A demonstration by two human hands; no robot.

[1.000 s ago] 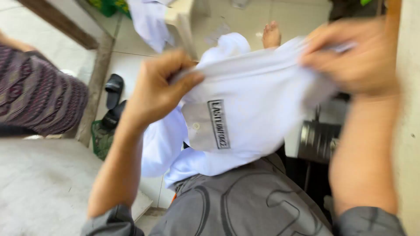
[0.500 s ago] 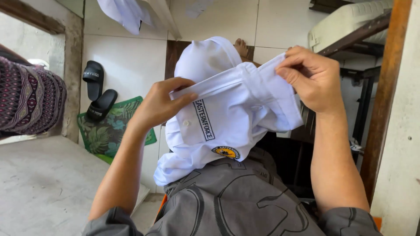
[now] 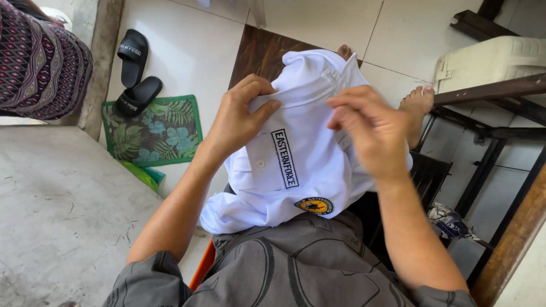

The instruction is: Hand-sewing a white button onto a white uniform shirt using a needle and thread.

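I hold a white shirt (image 3: 301, 170) over my lap, its black-edged name patch and a round yellow badge facing me. My left hand (image 3: 242, 113) pinches the upper fabric edge on the left side. My right hand (image 3: 369, 133) grips the cloth on the right, fingers curled over the folded part near the collar. The shirt's lower part bunches on my grey-clad lap (image 3: 284, 267). My bare feet (image 3: 418, 102) show beyond the shirt on the tiled floor.
A grey concrete slab (image 3: 57, 210) lies to my left. A leaf-patterned green mat (image 3: 153, 133) and a pair of black slippers (image 3: 133, 71) are on the white tiles. Another person's patterned garment (image 3: 40, 62) is at top left. A dark metal frame (image 3: 489, 142) stands on the right.
My right hand has moved in toward the shirt's middle and lower, bringing the fabric closer together. The view has tilted down and nearer to the shirt.
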